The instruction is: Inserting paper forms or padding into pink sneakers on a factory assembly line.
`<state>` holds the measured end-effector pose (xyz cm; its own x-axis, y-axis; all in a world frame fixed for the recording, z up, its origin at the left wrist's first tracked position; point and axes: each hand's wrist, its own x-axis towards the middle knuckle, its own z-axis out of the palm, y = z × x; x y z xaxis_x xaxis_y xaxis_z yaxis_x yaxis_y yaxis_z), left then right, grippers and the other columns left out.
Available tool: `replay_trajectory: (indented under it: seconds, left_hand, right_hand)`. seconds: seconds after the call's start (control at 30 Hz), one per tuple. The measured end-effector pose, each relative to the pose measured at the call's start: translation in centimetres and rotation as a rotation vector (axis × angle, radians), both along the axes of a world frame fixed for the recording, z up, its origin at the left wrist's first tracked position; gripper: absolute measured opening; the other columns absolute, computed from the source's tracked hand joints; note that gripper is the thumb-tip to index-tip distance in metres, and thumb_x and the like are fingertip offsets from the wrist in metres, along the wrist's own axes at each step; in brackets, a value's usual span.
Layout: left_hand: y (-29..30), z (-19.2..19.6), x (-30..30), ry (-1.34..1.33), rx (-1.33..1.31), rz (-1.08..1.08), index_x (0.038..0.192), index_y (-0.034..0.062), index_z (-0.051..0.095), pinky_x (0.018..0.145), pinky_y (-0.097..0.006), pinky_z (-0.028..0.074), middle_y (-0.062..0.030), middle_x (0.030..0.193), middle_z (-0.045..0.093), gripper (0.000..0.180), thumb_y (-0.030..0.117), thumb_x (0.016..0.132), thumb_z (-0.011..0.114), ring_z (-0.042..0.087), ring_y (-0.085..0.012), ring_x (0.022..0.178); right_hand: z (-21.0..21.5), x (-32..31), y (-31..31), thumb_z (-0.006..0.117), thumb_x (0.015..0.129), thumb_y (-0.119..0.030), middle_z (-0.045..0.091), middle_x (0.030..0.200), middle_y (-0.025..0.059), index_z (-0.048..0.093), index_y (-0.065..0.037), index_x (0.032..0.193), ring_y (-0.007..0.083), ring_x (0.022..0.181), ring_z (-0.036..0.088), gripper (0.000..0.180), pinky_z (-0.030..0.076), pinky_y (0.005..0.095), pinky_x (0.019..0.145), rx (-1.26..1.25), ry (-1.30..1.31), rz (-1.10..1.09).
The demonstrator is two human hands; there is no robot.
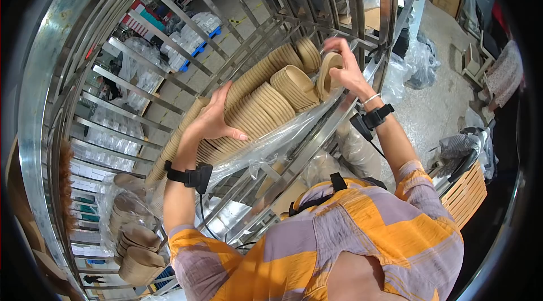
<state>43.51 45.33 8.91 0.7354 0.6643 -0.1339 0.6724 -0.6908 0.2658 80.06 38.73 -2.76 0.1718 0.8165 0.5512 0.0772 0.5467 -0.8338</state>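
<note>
Nested stacks of brown paper bowls (pixel 259 110) lie on their sides in a clear plastic bag (pixel 266 145) on a metal rack. My left hand (pixel 212 120) rests over the stacks at the left, its thumb stretched out across the rims and its fingers reaching over the far side. At the right end, my right hand (pixel 349 72) holds a paper bowl (pixel 325 78) by its rim, thumb toward the opening; its fingertips are blurred and partly hidden. Between the hands, a shorter stack (pixel 294 85) shows its open mouth.
Metal bars (pixel 141 61) fence the rack on the left and far sides. More brown bowls (pixel 138 264) in plastic sit at the lower left. Plastic-wrapped goods on a blue pallet (pixel 195 55) stand beyond the bars. A wooden slatted seat (pixel 465 193) is at the right.
</note>
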Motion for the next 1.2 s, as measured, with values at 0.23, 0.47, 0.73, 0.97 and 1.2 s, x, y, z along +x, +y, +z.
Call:
replay_trajectory:
  seconds: [0.23,0.47,0.73,0.97,1.2]
  left_hand:
    - [0.0,0.2,0.0,0.034,-0.025,-0.009,0.149,0.0015,0.009,0.114,-0.048,0.028,-0.0263,0.151,0.020,0.156,0.055,0.028,0.091,0.023,-0.0415,0.140]
    - [-0.3,0.7,0.5,-0.050,0.067,-0.084,0.147,-0.0027,0.015,0.112,-0.047,0.030,-0.0274,0.147,0.029,0.152,0.061,0.030,0.088,0.028,-0.0422,0.138]
    - [-1.3,0.9,2.0,-0.035,0.046,-0.058,0.146,-0.0060,0.018,0.115,-0.043,0.026,-0.0262,0.148,0.029,0.145,0.062,0.037,0.088,0.029,-0.0376,0.139]
    - [-1.5,0.7,4.1,-0.136,0.077,-0.021,0.148,0.0000,0.019,0.113,-0.045,0.029,-0.0231,0.147,0.032,0.141,0.044,0.036,0.092,0.031,-0.0377,0.137]
    - [-2.1,0.2,5.5,-0.279,0.118,0.190,0.147,0.0030,0.022,0.116,-0.043,0.026,-0.0197,0.150,0.029,0.131,0.027,0.040,0.093,0.029,-0.0347,0.139]
  right_hand:
    - [-0.1,1.6,-0.5,0.046,0.067,0.010,0.056,0.086,0.0024,0.056,-0.001,0.089,0.0125,0.079,0.053,0.026,0.040,0.0237,0.072,-0.240,0.043,0.129]
    - [0.2,-4.1,0.1,0.074,0.062,-0.009,0.047,0.103,0.0161,0.046,0.000,0.108,0.0303,0.095,0.050,0.054,0.042,0.0384,0.081,0.028,-0.340,-0.569]
    - [-1.0,1.7,4.6,0.083,0.067,-0.030,0.039,0.140,0.0280,0.020,0.008,0.143,0.0358,0.130,0.041,0.106,0.033,0.0376,0.108,-0.041,-0.176,-0.117]
    - [-1.7,-0.2,2.2,0.063,0.067,0.005,0.052,0.103,0.0067,0.040,-0.004,0.134,0.0159,0.093,0.051,0.071,0.042,0.0263,0.086,-0.147,0.104,0.002]
    - [-1.0,0.1,0.9,0.056,0.068,0.012,0.051,0.110,0.0086,0.030,-0.004,0.140,0.0182,0.104,0.053,0.078,0.041,0.0285,0.095,-0.174,0.156,-0.020]
